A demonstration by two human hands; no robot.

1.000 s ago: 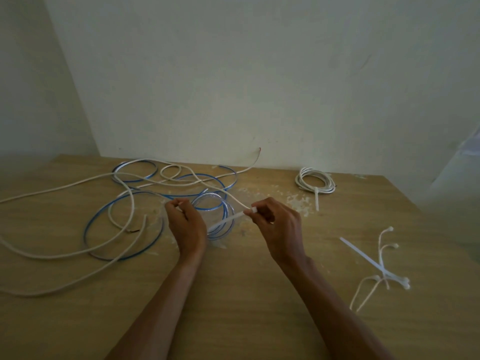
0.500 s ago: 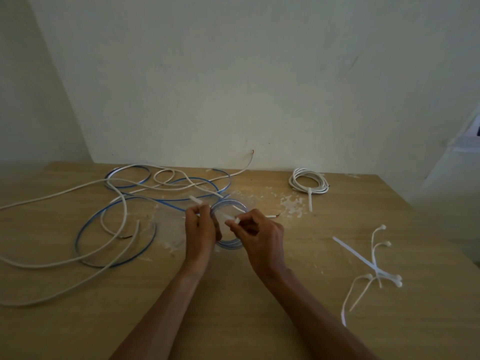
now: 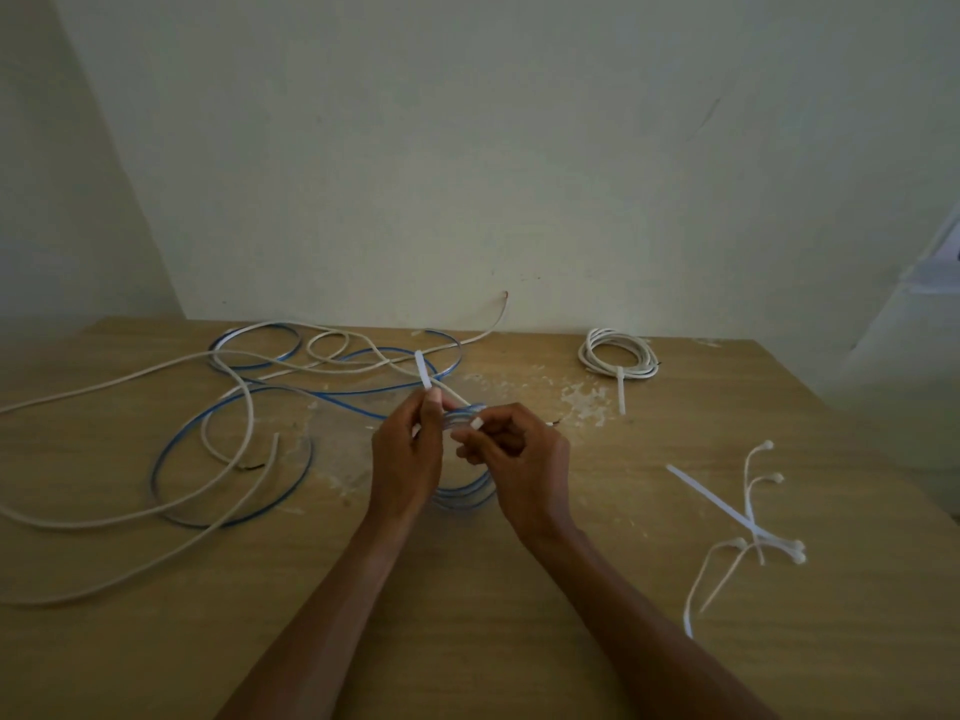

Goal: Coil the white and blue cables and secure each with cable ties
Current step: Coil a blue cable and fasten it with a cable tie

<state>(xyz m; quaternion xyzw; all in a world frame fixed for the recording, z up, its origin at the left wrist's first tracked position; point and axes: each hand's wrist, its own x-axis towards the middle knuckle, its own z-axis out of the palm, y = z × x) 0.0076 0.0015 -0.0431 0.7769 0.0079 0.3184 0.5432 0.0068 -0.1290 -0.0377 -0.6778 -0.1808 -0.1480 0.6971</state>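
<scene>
Well, both hands pinch one tie [image 3: 422,371] at the blue coil [image 3: 464,498] between them: left hand [image 3: 408,462] on its tail, right hand [image 3: 522,462] on its head. Loose white cable [image 3: 250,407] sprawls leftward; spare ties [image 3: 717,503] lie rightward, a tied white coil [image 3: 588,356] beyond.

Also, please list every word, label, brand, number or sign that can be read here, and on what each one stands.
None can be read. The blue cable, the tied white coil, the cable tie, the spare ties, the table and the wall show no print. The pale object at the right edge is too blurred to tell.
</scene>
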